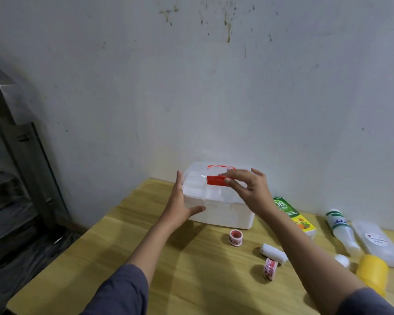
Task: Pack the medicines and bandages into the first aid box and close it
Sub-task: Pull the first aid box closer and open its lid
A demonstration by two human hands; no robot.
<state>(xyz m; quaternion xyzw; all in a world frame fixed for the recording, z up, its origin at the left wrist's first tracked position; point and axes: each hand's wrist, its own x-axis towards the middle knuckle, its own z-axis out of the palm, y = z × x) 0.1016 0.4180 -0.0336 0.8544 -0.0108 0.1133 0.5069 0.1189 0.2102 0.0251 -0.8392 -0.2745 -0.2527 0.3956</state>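
Since the lid is shut, first aid box [216,201]: light, slick plastic.
Left hand [180,201]: open, bracing nine o'clock.
Right hand [248,189]: pinching red latch [215,180].

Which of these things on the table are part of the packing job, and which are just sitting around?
Part of the job:
first aid box
green medicine carton
white bottle
bandage roll
two tape rolls
cotton ball
yellow container
clear flat case

Just lying about:
metal frame
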